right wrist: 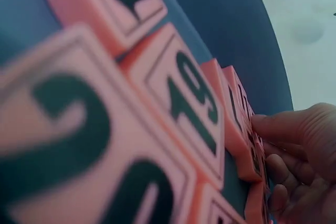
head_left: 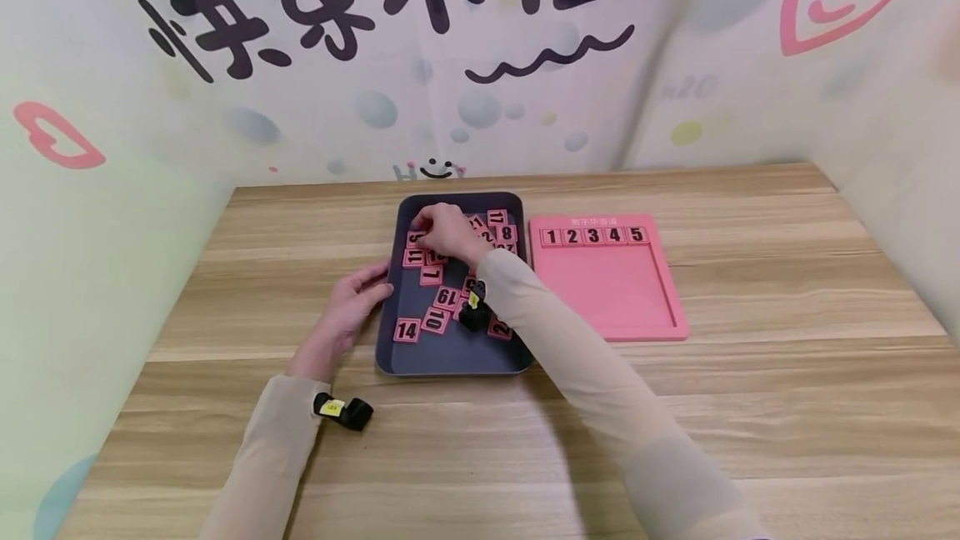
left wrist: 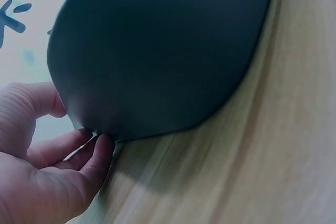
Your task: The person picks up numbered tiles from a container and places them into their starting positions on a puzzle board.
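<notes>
A dark tray [head_left: 420, 361] holds several pink number tiles, among them 14 [head_left: 407, 330], 10 [head_left: 435, 321] and 19 [right wrist: 191, 100]. My left hand [head_left: 348, 307] grips the tray's left side; in the left wrist view, its fingers [left wrist: 102, 153] touch the tray's outer wall [left wrist: 152, 77]. Reaching across the tray's upper left, my right hand [head_left: 450, 233] pinches at a pink tile [head_left: 414, 239] with a sideways 6 or 9. That tile is partly hidden behind the fingers. Other tiles lie under my right hand and wrist.
To the tray's right lies a pink frame board [head_left: 600, 294], with tiles 1 to 5 [head_left: 594, 237] in a row along its top. Wood-grain table [head_left: 465, 457] surrounds both. A printed wall covering [head_left: 450, 132] stands behind the table's back edge.
</notes>
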### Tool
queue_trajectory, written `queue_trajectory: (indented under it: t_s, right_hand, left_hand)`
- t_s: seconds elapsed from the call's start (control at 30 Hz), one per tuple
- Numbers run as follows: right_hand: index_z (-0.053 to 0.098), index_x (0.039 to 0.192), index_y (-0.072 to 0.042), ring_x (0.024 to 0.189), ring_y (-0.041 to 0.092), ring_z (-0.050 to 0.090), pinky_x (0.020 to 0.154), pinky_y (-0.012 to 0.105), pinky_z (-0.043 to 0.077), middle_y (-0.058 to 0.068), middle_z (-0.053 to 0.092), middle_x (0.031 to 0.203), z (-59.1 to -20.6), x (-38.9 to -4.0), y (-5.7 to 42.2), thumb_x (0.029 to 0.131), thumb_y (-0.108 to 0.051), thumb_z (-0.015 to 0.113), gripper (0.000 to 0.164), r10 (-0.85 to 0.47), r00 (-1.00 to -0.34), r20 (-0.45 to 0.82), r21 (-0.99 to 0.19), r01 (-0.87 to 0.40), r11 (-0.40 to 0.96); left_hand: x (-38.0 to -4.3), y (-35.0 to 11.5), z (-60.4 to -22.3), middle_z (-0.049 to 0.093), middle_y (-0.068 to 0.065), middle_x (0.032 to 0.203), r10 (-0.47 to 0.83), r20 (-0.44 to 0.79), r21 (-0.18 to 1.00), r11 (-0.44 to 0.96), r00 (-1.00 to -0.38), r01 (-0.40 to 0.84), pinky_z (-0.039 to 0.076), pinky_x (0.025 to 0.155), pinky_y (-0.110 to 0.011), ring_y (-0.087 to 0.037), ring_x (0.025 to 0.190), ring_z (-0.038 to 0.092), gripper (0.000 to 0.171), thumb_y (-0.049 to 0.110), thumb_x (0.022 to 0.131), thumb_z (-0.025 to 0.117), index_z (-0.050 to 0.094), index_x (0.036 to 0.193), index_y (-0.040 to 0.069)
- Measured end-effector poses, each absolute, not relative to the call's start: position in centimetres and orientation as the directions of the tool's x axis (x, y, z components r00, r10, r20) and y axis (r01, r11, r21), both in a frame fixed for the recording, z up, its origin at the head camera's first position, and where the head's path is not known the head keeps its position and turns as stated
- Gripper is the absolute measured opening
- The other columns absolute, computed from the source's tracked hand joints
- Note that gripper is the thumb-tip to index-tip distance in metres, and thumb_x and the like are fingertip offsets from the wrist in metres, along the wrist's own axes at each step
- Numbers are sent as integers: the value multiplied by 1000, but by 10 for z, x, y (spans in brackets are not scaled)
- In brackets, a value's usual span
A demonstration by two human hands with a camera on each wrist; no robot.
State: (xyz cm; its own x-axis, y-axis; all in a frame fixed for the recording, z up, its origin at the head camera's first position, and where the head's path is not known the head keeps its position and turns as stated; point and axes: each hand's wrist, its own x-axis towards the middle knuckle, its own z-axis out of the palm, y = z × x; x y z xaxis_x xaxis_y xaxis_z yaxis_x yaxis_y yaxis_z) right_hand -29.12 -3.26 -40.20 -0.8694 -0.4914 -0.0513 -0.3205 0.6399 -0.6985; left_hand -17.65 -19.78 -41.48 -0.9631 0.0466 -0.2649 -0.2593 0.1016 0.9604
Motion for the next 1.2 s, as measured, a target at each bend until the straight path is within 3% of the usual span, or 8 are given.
queue_trajectory:
  t_s: [0.6,0.8,1.2]
  right_hand:
    - [65,118,-10,90,15,57,80,29,48,4,65,104,-393,-288,-29,85,-21,68,34,-506,-859,-74,-575,-378,726]
    - [64,116,-6,86,15,57,77,28,49,6,64,101,-370,-279,-19,84,-16,68,34,-507,-862,-31,-653,-366,663]
    - [66,110,-4,82,19,55,73,29,48,10,64,97,-347,-262,33,81,-13,70,30,-481,-874,69,-697,-387,603]
  left_hand:
    - [-175,-197,-416,35,-20,145,53,-266,959,116,-962,-259,40,97,-20,-29,129,38,50,-2,93,47,34,141,-5]
    - [-175,-197,-417,37,-21,144,50,-267,960,101,-962,-261,43,90,-14,-29,128,40,49,-3,92,47,36,140,-6]
    - [-177,-197,-416,37,-21,144,41,-260,962,91,-965,-256,42,92,-15,-29,129,39,50,-4,92,47,35,140,-7]
